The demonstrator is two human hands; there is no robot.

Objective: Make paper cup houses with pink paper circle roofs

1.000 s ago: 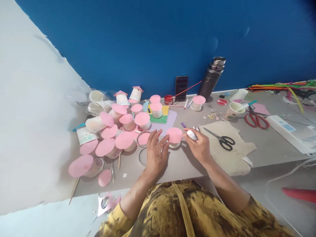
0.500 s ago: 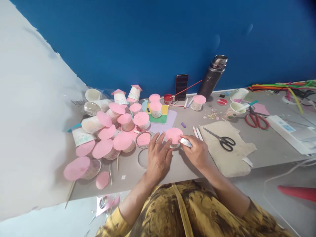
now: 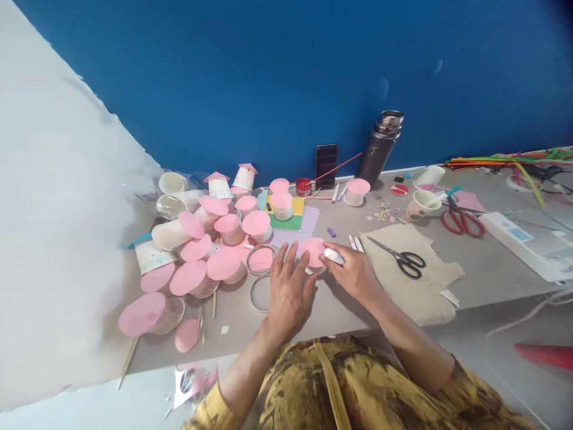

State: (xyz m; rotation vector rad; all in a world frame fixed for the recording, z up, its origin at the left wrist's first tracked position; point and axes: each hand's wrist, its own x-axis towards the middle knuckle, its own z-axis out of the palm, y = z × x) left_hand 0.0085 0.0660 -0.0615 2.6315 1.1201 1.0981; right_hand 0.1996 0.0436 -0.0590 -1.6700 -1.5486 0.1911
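My left hand (image 3: 289,285) lies flat on the grey table (image 3: 470,272) with its fingers spread, the fingertips touching the left edge of a small paper cup topped with a pink paper disc (image 3: 313,252). My right hand (image 3: 353,272) is closed on a small white tube (image 3: 334,256), whose tip rests against the right edge of that pink disc.
A heap of pink-topped paper cups (image 3: 201,248) lies to the left, with two thin rings (image 3: 259,276). Black scissors (image 3: 400,257) lie on a cream cloth (image 3: 416,275) at right, red scissors (image 3: 461,220) beyond. A flask (image 3: 380,146) and phone (image 3: 326,165) stand against the blue wall.
My right hand has drawn the white tube in from the right until its tip meets the pink disc. My left hand has slid a little closer to the cup.
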